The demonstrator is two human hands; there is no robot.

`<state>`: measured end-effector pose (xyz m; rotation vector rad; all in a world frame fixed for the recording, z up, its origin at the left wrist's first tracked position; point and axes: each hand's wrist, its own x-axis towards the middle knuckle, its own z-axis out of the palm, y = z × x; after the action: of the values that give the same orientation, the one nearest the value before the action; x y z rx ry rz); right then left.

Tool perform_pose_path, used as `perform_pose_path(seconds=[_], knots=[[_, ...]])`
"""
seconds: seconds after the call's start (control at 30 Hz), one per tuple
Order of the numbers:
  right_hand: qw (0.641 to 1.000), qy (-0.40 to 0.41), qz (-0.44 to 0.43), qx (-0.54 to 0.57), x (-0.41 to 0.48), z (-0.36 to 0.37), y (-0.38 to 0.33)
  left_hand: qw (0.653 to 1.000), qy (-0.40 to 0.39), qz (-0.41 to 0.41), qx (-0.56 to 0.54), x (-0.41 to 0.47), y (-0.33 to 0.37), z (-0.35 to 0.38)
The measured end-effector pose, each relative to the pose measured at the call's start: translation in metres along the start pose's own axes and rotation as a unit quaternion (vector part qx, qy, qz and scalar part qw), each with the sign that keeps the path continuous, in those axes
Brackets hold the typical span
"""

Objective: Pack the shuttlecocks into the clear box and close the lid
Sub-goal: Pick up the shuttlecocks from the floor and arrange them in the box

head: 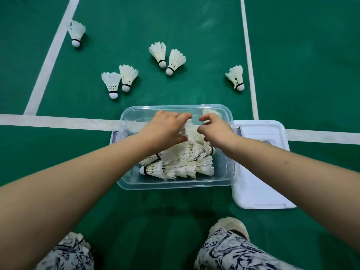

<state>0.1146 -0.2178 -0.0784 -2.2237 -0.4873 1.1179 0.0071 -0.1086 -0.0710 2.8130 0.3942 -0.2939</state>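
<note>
Both hands are down inside the clear box, which sits on the green court floor. The left hand lies spread and flat on the heap of shuttlecocks, apparently pressing it down so more will fit. The right hand has its fingers curled and pinched on the feathers at the far side of the box, seemingly tucking one in, though I cannot tell whether it truly grips anything. The packed ones lie on their sides, nested cork into skirt, which saves room; how many are in there is too tangled to count. Beyond the box six loose shuttlecocks wait on the floor. One white lid lies just beside the box on its right, kept clear until the packing is done.
</note>
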Motion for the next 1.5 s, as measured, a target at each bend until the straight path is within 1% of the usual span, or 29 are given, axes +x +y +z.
perform_pose_path(seconds=[0.1, 0.23, 0.37, 0.47, 0.53, 0.67, 0.8, 0.87, 0.93, 0.97, 1.0, 1.07, 1.17, 1.23, 1.37, 1.5], knots=[[0.999, 0.01, -0.031, 0.016, -0.003, -0.001, 0.001, 0.997, -0.029, 0.005, 0.073, 0.001, -0.003, 0.002], [0.999, -0.001, -0.039, 0.021, -0.004, -0.001, 0.003, 0.994, -0.053, -0.021, 0.094, 0.002, -0.007, 0.01], [0.998, -0.015, -0.047, 0.025, -0.006, -0.003, 0.005, 0.996, -0.034, -0.043, 0.077, -0.004, -0.008, 0.015], [0.997, -0.012, -0.066, 0.029, -0.01, -0.007, 0.004, 0.995, 0.002, -0.022, 0.098, -0.009, -0.003, 0.013], [0.995, -0.003, -0.096, 0.03, -0.012, -0.01, -0.001, 0.996, 0.027, -0.008, 0.089, -0.009, 0.001, 0.007], [0.983, 0.054, -0.174, 0.003, -0.015, -0.016, -0.016, 0.996, 0.089, 0.006, 0.023, 0.003, 0.013, -0.013], [0.966, 0.126, -0.226, -0.022, -0.006, -0.032, -0.03, 0.987, 0.16, -0.022, -0.022, 0.022, 0.012, -0.026], [0.958, 0.167, -0.225, -0.059, 0.014, -0.045, -0.033, 0.985, 0.17, -0.036, -0.019, 0.034, 0.007, -0.027], [0.959, 0.191, -0.183, -0.102, 0.04, -0.058, -0.032, 0.984, 0.168, -0.052, -0.018, 0.045, 0.003, -0.026], [0.962, 0.191, -0.153, -0.121, 0.053, -0.064, -0.029, 0.984, 0.165, -0.059, -0.018, 0.053, 0.002, -0.026], [0.966, 0.181, -0.123, -0.137, 0.064, -0.068, -0.025, 0.985, 0.159, -0.065, -0.014, 0.06, 0.003, -0.026], [0.973, 0.133, -0.074, -0.171, 0.081, -0.074, -0.015, 0.987, 0.138, -0.076, 0.001, 0.076, 0.003, -0.026], [0.977, 0.047, -0.033, -0.204, 0.097, -0.077, -0.002, 0.991, 0.106, -0.086, 0.013, 0.097, 0.003, -0.024], [0.976, 0.011, -0.016, -0.215, 0.105, -0.076, 0.004, 0.991, 0.099, -0.088, 0.011, 0.107, 0.006, -0.02], [0.967, -0.028, 0.007, -0.253, 0.121, -0.062, 0.007, 0.992, 0.093, -0.09, -0.01, 0.12, 0.014, -0.012], [0.947, -0.083, 0.025, -0.311, 0.144, -0.038, 0.009, 0.988, 0.094, -0.115, -0.052, 0.122, 0.009, -0.005]])
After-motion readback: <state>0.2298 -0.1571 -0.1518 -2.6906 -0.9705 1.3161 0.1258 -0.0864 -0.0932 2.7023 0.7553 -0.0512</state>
